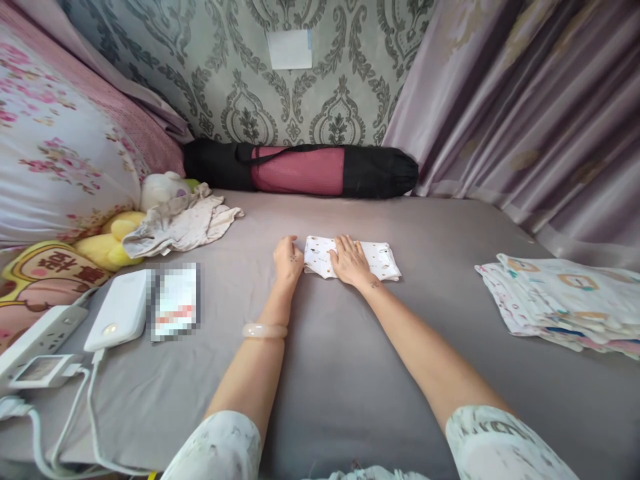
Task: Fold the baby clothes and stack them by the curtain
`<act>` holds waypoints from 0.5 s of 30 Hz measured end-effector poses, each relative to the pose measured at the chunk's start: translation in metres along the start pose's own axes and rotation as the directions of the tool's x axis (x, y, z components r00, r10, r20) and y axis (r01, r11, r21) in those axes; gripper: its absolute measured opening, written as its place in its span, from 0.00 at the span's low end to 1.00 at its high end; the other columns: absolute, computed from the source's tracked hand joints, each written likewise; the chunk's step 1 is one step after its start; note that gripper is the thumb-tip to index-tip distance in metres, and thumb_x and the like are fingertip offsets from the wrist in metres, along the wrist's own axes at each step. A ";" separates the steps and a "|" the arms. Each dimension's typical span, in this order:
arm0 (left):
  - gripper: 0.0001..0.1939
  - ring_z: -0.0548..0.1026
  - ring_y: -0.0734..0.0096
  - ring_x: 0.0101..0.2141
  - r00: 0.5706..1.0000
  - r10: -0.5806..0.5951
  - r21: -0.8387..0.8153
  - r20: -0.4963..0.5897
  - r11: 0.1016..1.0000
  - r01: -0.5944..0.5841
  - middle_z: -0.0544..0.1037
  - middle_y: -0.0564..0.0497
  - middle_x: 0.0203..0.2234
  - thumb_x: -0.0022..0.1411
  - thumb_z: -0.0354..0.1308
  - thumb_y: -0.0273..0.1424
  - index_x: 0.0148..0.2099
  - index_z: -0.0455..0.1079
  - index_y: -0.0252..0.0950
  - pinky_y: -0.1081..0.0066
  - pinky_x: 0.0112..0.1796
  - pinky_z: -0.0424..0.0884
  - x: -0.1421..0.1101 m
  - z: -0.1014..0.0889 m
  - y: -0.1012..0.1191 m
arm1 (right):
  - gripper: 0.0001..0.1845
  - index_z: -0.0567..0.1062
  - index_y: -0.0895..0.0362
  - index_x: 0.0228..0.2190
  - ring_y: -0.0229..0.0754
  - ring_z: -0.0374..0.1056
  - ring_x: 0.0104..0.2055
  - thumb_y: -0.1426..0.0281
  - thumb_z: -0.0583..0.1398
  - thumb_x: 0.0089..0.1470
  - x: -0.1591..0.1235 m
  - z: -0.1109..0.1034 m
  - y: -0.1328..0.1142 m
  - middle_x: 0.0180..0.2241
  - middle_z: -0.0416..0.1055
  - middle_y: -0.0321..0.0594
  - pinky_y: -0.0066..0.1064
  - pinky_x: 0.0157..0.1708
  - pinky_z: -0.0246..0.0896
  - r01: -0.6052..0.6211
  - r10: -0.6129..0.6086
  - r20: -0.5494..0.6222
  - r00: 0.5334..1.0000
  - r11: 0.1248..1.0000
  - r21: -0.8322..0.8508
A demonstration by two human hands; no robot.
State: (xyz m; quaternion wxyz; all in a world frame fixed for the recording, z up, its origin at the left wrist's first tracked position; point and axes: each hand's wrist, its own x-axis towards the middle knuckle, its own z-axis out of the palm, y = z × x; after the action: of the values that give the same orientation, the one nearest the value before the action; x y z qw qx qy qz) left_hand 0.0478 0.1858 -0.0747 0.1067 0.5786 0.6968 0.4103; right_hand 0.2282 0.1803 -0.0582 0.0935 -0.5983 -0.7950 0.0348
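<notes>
A white cloth with a small brown and dark print point(377, 260) lies folded into a flat rectangle on the grey bed sheet point(340, 373). My right hand point(350, 260) rests palm down on its middle, fingers stretched out. At the cloth's left edge is my left hand point(289, 260), with its fingers curled in and the thumb side touching or very close to the edge. Whether anything is pinched inside those fingers is hidden. A pale bangle point(265, 331) circles my left forearm.
Folded printed cloths point(575, 300) are stacked at right. On the left are a crumpled cloth point(185, 223), a yellow plush toy point(107, 240), a white power bank point(123, 310), a power strip point(47, 337) and cables. A black and pink roll bag point(300, 170) lies against the wall.
</notes>
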 end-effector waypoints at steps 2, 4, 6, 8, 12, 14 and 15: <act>0.20 0.73 0.59 0.52 1.000 0.002 -0.014 0.003 1.000 -0.002 0.77 0.40 0.47 0.61 0.43 0.21 0.49 0.71 0.33 0.60 0.54 0.67 -0.001 0.001 0.000 | 0.32 0.54 0.67 0.65 0.50 0.40 0.70 0.62 0.41 0.66 0.002 -0.003 0.000 0.67 0.49 0.49 0.42 0.66 0.31 -0.004 0.004 0.027 1.000 1.000 0.004; 0.20 0.73 0.60 0.52 1.000 0.007 -0.030 -0.002 1.000 -0.007 0.77 0.41 0.47 0.60 0.44 0.21 0.49 0.71 0.34 0.59 0.54 0.67 -0.001 0.002 0.000 | 0.32 0.55 0.68 0.64 0.51 0.41 0.69 0.62 0.41 0.66 0.005 -0.007 -0.002 0.67 0.49 0.51 0.44 0.66 0.32 -0.019 0.018 0.056 0.998 1.000 0.012; 0.20 0.74 0.60 0.51 1.000 0.014 -0.039 -0.006 0.999 -0.014 0.78 0.42 0.46 0.60 0.45 0.21 0.49 0.71 0.35 0.58 0.53 0.67 -0.001 0.003 0.000 | 0.32 0.56 0.69 0.64 0.51 0.40 0.70 0.63 0.42 0.66 0.009 -0.009 -0.008 0.67 0.48 0.52 0.46 0.66 0.30 -0.030 0.030 0.049 0.998 0.999 0.012; 0.19 0.74 0.60 0.50 1.000 0.022 -0.033 -0.006 0.999 -0.022 0.78 0.42 0.46 0.60 0.45 0.21 0.49 0.71 0.35 0.58 0.53 0.68 -0.001 0.003 0.001 | 0.31 0.57 0.69 0.63 0.51 0.38 0.70 0.64 0.42 0.66 0.013 -0.009 -0.017 0.67 0.47 0.53 0.47 0.66 0.28 -0.013 0.013 0.001 1.000 1.000 0.013; 0.19 0.74 0.59 0.50 1.000 0.021 0.001 0.004 1.000 -0.021 0.78 0.41 0.46 0.60 0.45 0.21 0.48 0.71 0.34 0.59 0.53 0.67 0.000 0.002 0.001 | 0.32 0.57 0.69 0.63 0.51 0.38 0.70 0.62 0.41 0.66 0.015 0.001 -0.033 0.67 0.49 0.53 0.46 0.66 0.29 0.031 -0.030 -0.039 0.999 0.999 0.032; 0.19 0.74 0.60 0.51 1.000 0.014 0.008 0.000 1.000 -0.014 0.78 0.41 0.46 0.60 0.45 0.21 0.49 0.71 0.34 0.59 0.54 0.67 0.000 0.001 0.001 | 0.32 0.58 0.69 0.63 0.51 0.38 0.70 0.61 0.42 0.66 0.015 0.008 -0.037 0.66 0.51 0.53 0.46 0.66 0.29 0.028 -0.027 -0.040 0.999 0.999 0.029; 0.19 0.74 0.60 0.51 1.000 0.010 0.008 -0.004 1.000 -0.010 0.78 0.41 0.47 0.60 0.45 0.21 0.49 0.71 0.34 0.60 0.54 0.66 0.000 0.001 0.001 | 0.32 0.58 0.69 0.63 0.51 0.38 0.70 0.61 0.42 0.66 0.015 0.010 -0.037 0.66 0.51 0.53 0.46 0.66 0.28 0.026 -0.025 -0.042 0.999 0.999 0.026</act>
State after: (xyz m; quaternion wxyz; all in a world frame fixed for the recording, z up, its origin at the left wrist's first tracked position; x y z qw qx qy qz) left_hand 0.0495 0.1862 -0.0743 0.1011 0.5817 0.6957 0.4091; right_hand 0.1873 0.1845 -0.0602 0.1185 -0.5875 -0.7999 0.0316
